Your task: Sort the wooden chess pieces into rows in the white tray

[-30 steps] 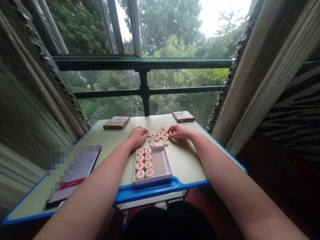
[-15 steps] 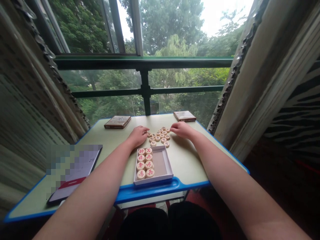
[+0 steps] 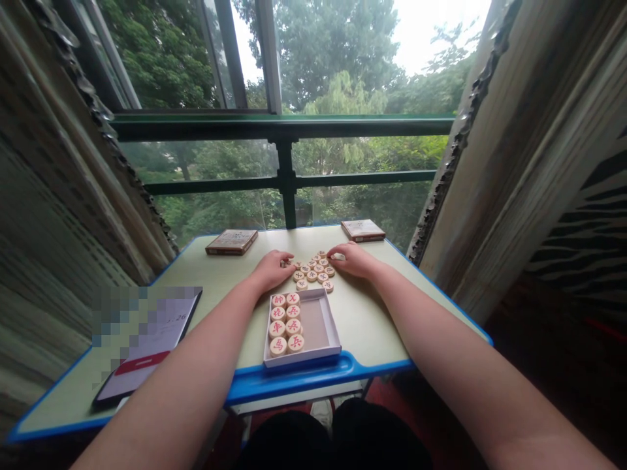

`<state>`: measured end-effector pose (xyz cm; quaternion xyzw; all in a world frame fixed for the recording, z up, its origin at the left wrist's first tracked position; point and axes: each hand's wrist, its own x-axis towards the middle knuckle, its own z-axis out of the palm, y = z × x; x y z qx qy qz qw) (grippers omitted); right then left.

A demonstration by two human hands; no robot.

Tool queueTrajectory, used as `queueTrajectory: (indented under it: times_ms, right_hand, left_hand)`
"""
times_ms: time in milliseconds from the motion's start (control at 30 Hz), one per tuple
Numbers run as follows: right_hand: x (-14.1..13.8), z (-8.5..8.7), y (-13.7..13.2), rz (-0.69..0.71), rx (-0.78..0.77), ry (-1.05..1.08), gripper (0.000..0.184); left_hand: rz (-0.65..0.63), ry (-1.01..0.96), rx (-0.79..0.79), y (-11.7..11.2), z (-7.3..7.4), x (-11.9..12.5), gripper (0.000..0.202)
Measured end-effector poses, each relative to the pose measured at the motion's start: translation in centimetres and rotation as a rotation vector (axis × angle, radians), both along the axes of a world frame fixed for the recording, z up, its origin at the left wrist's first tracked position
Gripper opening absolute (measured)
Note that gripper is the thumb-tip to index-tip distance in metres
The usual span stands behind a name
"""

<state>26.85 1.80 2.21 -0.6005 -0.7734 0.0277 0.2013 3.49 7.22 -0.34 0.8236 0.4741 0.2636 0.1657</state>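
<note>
Here, seen from the head camera, the left hand (image 3: pixel 272 269) and the right hand (image 3: pixel 353 258) rest on a green table (image 3: pixel 377 316) with a blue rim, on either side of a cluster of loose wooden chess discs (image 3: pixel 313 272) that lies between them. The left hand's curled fingers touch the cluster's near-left edge, and the right hand's fingertips touch its far-right edge. Whether either hand has closed on a disc cannot be told at this size. Just nearer the person than the left hand sits a shallow white box (image 3: pixel 316 326), with eight red-marked discs (image 3: pixel 285 322) in two columns along its left wall. Beyond the hands, by the window railing (image 3: pixel 284 176), lie two flat brown cases, one past the left hand (image 3: pixel 231 241) and one past the right (image 3: pixel 363 229). Well left of the left arm lies a dark-framed tablet (image 3: pixel 147 349).
</note>
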Motion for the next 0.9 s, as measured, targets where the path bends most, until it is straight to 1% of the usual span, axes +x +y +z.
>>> queueTrajectory:
  times_ms: [100, 167, 233, 300, 367, 467, 533, 633, 767, 833, 900]
  right_hand:
    - [0.0, -0.2, 0.1, -0.050, -0.020, 0.012, 0.019]
    - [-0.2, -0.5, 0.4, -0.067, -0.007, 0.022, 0.023]
    - [-0.5, -0.8, 0.7, -0.041, 0.022, 0.025, 0.031]
    - [-0.8, -1.1, 1.0, 0.007, 0.027, 0.014, 0.034]
    - [-0.9, -1.1, 1.2, 0.026, 0.005, 0.001, 0.032]
    - [-0.6, -1.0, 1.3, -0.017, 0.020, -0.012, 0.026]
    - [-0.3, -0.9, 1.3, -0.047, 0.039, -0.015, 0.025]
    - [-0.1, -1.1, 1.3, -0.039, 0.034, -0.022, 0.027]
    - [-0.3, -1.2, 1.2, -0.036, 0.059, -0.024, 0.020]
    - [-0.2, -1.1, 1.2, -0.053, 0.068, 0.004, 0.017]
    - [-0.1, -0.9, 1.1, -0.083, 0.079, 0.031, 0.020]
  left_hand:
    - [0.001, -0.094, -0.102, 0.3, -0.1, 0.1, 0.044]
    - [-0.005, -0.163, -0.159, 0.5, -0.2, 0.0, 0.047]
    - [-0.008, -0.220, -0.189, 0.6, -0.1, -0.1, 0.049]
    - [-0.006, -0.272, -0.212, 0.7, -0.1, -0.1, 0.051]
    - [0.007, -0.328, -0.238, 0.7, 0.0, -0.2, 0.052]
    - [0.025, -0.373, -0.270, 0.7, 0.0, -0.2, 0.050]
    - [0.026, -0.354, -0.252, 0.7, 0.0, -0.3, 0.047]
    - [0.024, -0.262, -0.166, 0.7, -0.1, -0.3, 0.041]
    - [0.029, -0.158, -0.094, 0.4, 0.0, -0.1, 0.037]
    - [0.009, -0.103, -0.073, 0.2, 0.1, 0.0, 0.036]
    - [-0.030, -0.033, -0.018, 0.0, 0.2, 0.1, 0.033]
